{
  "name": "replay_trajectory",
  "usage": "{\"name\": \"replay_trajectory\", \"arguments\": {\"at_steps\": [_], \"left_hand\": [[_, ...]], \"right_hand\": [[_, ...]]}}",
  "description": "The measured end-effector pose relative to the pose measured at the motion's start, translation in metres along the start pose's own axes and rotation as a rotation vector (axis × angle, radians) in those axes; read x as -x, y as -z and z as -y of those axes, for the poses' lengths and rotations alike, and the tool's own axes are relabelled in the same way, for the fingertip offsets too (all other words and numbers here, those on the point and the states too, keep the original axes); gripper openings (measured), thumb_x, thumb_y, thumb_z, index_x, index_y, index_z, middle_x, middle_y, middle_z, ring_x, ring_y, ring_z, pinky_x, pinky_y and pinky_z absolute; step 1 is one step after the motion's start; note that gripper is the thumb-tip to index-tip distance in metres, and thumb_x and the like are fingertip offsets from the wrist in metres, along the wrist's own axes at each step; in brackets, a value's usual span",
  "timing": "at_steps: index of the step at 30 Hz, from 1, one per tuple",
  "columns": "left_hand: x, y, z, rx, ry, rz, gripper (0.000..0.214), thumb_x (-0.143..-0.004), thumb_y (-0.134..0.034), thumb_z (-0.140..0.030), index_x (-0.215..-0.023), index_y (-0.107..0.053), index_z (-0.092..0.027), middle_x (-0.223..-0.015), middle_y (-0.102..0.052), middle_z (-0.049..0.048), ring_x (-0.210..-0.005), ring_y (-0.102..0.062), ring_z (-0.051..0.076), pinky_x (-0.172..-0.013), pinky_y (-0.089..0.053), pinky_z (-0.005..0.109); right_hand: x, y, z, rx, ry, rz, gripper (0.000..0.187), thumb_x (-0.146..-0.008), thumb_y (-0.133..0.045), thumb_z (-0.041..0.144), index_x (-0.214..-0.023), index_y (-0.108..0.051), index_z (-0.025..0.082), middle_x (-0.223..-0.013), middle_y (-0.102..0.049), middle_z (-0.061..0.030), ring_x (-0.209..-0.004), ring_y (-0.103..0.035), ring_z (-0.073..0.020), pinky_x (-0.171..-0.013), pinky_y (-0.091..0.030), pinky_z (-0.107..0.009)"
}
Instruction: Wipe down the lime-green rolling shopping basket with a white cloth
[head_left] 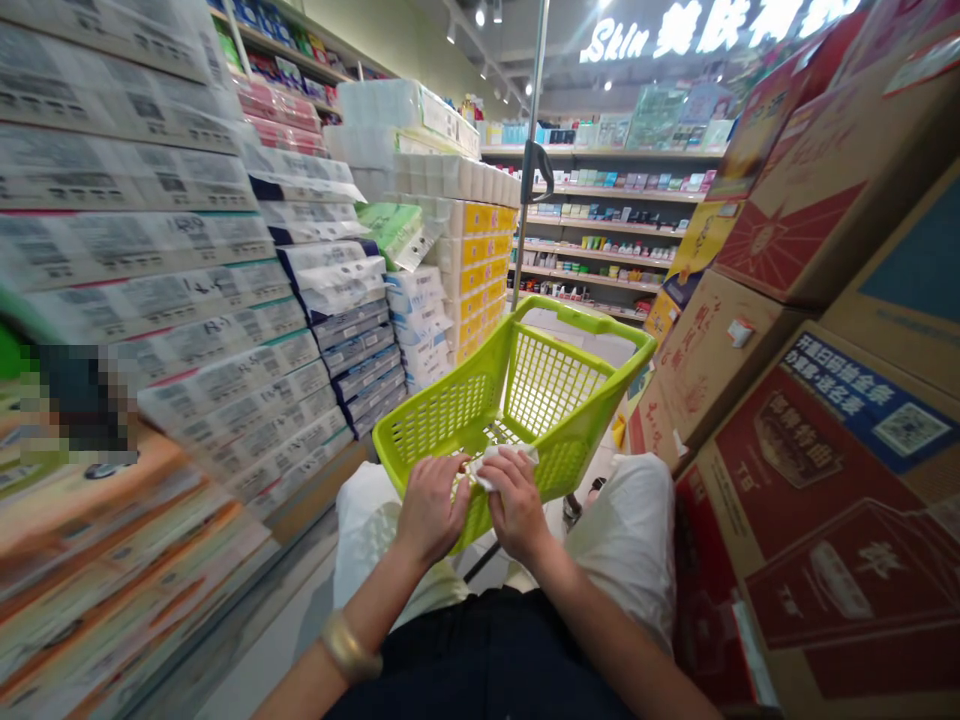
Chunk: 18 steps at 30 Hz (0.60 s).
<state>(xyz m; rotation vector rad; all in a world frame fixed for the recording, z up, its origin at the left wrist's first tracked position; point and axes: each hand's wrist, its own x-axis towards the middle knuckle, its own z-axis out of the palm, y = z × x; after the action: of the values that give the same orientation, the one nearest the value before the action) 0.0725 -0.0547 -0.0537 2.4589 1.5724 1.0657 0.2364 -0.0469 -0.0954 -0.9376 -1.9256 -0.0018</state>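
Observation:
A bright green plastic shopping cart with lattice walls stands right in front of my knees. My left hand is closed over the near rim of its basket, fingers curled across the edge. Close beside it on the same rim, my right hand presses a crumpled white tissue against the plastic, its fingers bent over it. Part of the tissue is hidden under those fingers. Inside the basket the lattice floor shows, partly covered by my hands.
Tall stacks of wrapped paper packs line the left side, with orange packs lower down. Brown and red cartons rise close on the right. A metal pole stands beyond the cart, before shelves of small goods.

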Motion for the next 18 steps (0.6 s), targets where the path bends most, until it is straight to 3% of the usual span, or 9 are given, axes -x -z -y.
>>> {"name": "replay_trajectory", "arguments": {"at_steps": [4, 7, 10, 13, 18], "left_hand": [[-0.008, -0.007, -0.016, -0.055, 0.068, 0.143, 0.040, -0.094, -0.034, -0.032, -0.128, -0.045, -0.016, -0.108, -0.067, 0.0093, -0.098, -0.062, 0.022, -0.087, -0.045, 0.036], [-0.009, -0.006, -0.016, -0.167, 0.125, 0.262, 0.040, -0.093, -0.036, -0.037, -0.127, -0.048, -0.018, -0.099, -0.069, 0.0083, -0.092, -0.064, 0.023, -0.082, -0.046, 0.035], [-0.007, -0.003, -0.018, -0.240, 0.093, 0.350, 0.032, -0.092, -0.038, -0.041, -0.105, -0.059, -0.020, -0.096, -0.069, 0.0078, -0.092, -0.064, 0.024, -0.080, -0.046, 0.034], [-0.007, -0.003, -0.022, -0.258, 0.084, 0.376, 0.029, -0.089, -0.042, -0.043, -0.095, -0.058, -0.020, -0.092, -0.068, 0.0073, -0.088, -0.064, 0.023, -0.076, -0.045, 0.033], [-0.006, -0.002, -0.022, -0.248, 0.083, 0.377, 0.022, -0.085, -0.047, -0.039, -0.094, -0.056, -0.021, -0.092, -0.067, 0.0056, -0.086, -0.063, 0.022, -0.071, -0.044, 0.031]], "right_hand": [[-0.003, 0.013, -0.016, 0.043, 0.133, 0.079, 0.041, -0.085, -0.043, 0.011, -0.122, -0.057, 0.024, -0.123, -0.061, -0.0051, -0.128, -0.045, -0.0201, -0.112, -0.031, -0.042], [-0.007, 0.030, -0.047, 0.126, 0.061, -0.050, 0.039, -0.085, -0.043, 0.009, -0.117, -0.060, 0.023, -0.123, -0.062, -0.0057, -0.128, -0.044, -0.0212, -0.112, -0.030, -0.045], [-0.009, 0.037, -0.068, 0.197, -0.071, -0.225, 0.036, -0.084, -0.044, 0.009, -0.111, -0.062, 0.021, -0.121, -0.062, -0.0069, -0.129, -0.043, -0.0232, -0.112, -0.028, -0.050], [-0.007, 0.027, -0.058, 0.170, -0.140, -0.301, 0.036, -0.082, -0.042, 0.006, -0.107, -0.064, 0.020, -0.117, -0.064, -0.0077, -0.129, -0.043, -0.0233, -0.109, -0.032, -0.050], [0.000, 0.002, -0.013, 0.036, -0.001, -0.114, 0.040, -0.078, -0.044, 0.005, -0.110, -0.061, 0.021, -0.117, -0.064, -0.0064, -0.130, -0.043, -0.0227, -0.110, -0.033, -0.046]]}}
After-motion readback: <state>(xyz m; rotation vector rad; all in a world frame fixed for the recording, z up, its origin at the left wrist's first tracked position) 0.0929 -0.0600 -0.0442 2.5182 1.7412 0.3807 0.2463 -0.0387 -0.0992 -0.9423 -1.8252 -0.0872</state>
